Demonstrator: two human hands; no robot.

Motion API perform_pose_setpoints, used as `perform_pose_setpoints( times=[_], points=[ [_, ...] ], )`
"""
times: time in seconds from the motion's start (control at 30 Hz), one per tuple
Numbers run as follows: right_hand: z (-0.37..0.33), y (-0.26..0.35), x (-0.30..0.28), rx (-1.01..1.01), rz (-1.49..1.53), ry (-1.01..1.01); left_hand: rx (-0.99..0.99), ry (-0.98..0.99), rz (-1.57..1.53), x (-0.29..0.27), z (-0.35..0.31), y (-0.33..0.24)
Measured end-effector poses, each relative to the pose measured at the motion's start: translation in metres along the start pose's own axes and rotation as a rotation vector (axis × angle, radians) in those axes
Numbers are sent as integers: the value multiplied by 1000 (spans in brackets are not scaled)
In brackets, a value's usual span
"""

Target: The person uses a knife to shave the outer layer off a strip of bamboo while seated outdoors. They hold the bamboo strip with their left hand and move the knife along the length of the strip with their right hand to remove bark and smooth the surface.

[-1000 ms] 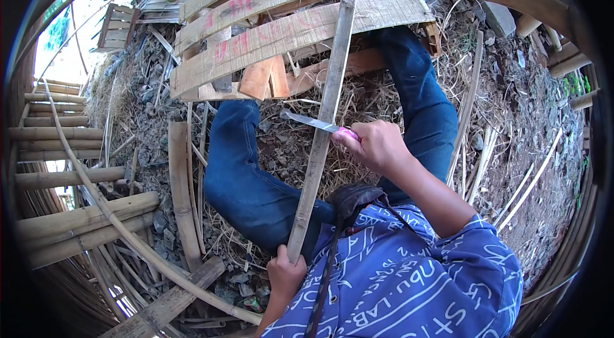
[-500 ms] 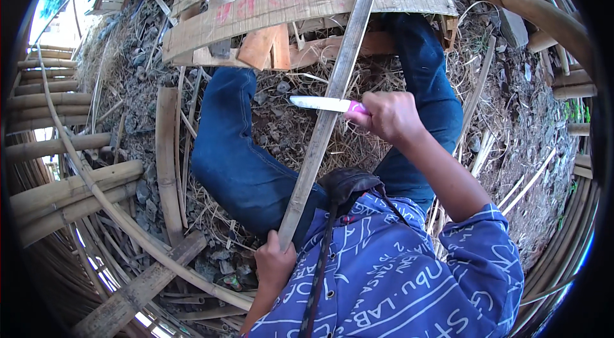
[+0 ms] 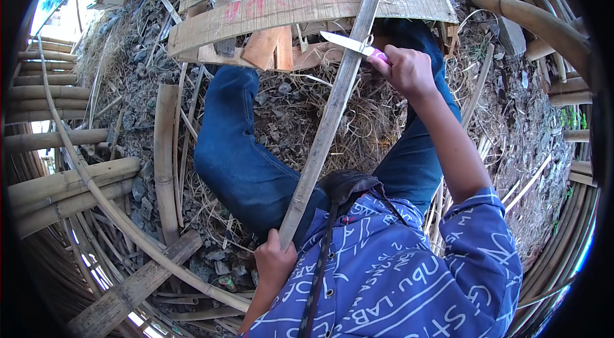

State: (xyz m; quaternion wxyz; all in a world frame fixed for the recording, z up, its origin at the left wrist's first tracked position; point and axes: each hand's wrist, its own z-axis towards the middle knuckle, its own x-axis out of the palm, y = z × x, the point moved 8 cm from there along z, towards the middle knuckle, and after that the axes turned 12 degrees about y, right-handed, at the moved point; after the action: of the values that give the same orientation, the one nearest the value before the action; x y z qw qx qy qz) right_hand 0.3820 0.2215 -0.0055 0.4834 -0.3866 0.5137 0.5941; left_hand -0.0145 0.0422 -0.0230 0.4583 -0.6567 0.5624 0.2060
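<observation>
A long split bamboo strip (image 3: pixel 324 133) slants up and away from my lap, its far end lying over the slatted wooden crate (image 3: pixel 307 7). My left hand (image 3: pixel 275 261) is closed around the near end of the strip, low by my hip. In my right hand (image 3: pixel 409 70) I grip the pink handle of a knife (image 3: pixel 345 41). Its pale blade lies across the strip near the crate, pointing left. A thin curled shaving (image 3: pixel 368 40) stands up from the strip at the blade.
Both my legs in blue trousers (image 3: pixel 233 140) straddle the ground, which is strewn with shavings and stones. Bamboo poles (image 3: pixel 70 188) are stacked at the left, and more thick poles (image 3: pixel 537 24) lie at the far right. A loose bamboo piece (image 3: pixel 166 159) lies beside my left leg.
My right hand has pushed the knife away from me along the strip, from its middle toward the crate, and a curled shaving now shows. The left hand stays in place.
</observation>
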Motion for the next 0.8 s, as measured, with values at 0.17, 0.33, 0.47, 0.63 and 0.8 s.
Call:
perform_pose_setpoints(
  times=[0.17,0.33,0.47,0.63,0.8],
  points=[
    [9,-17,-9,1,-95,-154,0,-1,-1,0,1,0],
    [26,-58,-22,145,-159,-115,3,-13,9,1,1,5],
    [25,-60,-12,145,-174,-123,-12,9,7,1,-2,8],
    [22,-67,-13,200,-189,-121,-4,-1,-17,-2,-9,13],
    [18,-66,-10,236,-172,-131,26,-20,-20,-4,-18,19]
  ],
)
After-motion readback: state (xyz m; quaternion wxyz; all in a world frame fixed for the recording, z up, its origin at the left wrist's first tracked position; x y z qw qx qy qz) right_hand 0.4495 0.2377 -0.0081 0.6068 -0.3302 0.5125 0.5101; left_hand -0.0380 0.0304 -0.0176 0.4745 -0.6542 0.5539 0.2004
